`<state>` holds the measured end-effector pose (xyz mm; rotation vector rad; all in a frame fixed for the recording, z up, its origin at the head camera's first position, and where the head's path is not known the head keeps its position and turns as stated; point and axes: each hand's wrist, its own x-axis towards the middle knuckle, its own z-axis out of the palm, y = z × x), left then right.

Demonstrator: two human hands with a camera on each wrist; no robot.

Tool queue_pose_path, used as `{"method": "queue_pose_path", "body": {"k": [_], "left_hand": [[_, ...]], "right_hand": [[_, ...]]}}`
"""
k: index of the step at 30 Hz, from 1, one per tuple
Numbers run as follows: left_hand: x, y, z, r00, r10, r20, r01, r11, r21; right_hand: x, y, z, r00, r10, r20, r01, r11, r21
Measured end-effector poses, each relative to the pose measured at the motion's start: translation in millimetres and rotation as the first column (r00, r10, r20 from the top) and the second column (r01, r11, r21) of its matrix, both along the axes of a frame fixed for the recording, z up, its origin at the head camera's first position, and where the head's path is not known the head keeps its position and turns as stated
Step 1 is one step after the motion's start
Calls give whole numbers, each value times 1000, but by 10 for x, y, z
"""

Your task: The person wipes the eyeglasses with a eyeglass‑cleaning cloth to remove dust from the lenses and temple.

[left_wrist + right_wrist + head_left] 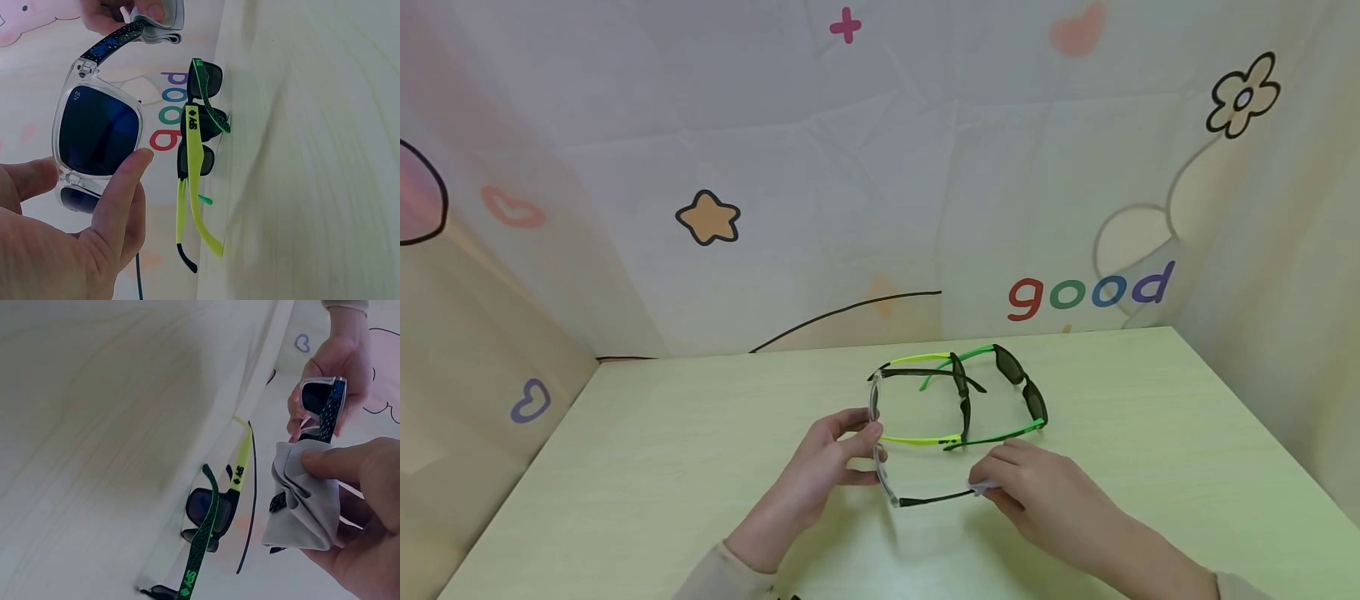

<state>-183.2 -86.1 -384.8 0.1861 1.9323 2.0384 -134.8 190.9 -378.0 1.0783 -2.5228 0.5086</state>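
My left hand (831,454) pinches the middle of the front of a pair of clear-framed sunglasses (100,131) with dark blue lenses. Held above the table, their speckled black arms are spread out. My right hand (1037,492) pinches a folded light grey cloth (303,500) around one of those arms, close to its tip. Behind them on the table lie yellow-armed sunglasses (917,441) with a black front. Green-armed sunglasses (1036,402) stand just beyond, to the right. Both of these have their arms unfolded, and in the head view they overlap.
The pale wood-grain table (662,467) reaches back to a printed curtain (850,183), which also hangs along both sides. The curtain carries a star, hearts, a flower and the word "good". A small dark object (790,597) pokes in at the bottom edge.
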Motion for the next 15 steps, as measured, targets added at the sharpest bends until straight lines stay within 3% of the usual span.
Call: {"method": "queue_pose_path", "body": {"k": [8,15], "left_hand": [[-13,-51,4,1000,-12,6,12,1000,0],[-8,-71,23,1000,-14,-5,14,1000,-11]], "right_hand": [[-15,81,-14,997,-25,70,30,997,-66],[-47,82,-28,986,98,133,-73,980,-186]]}}
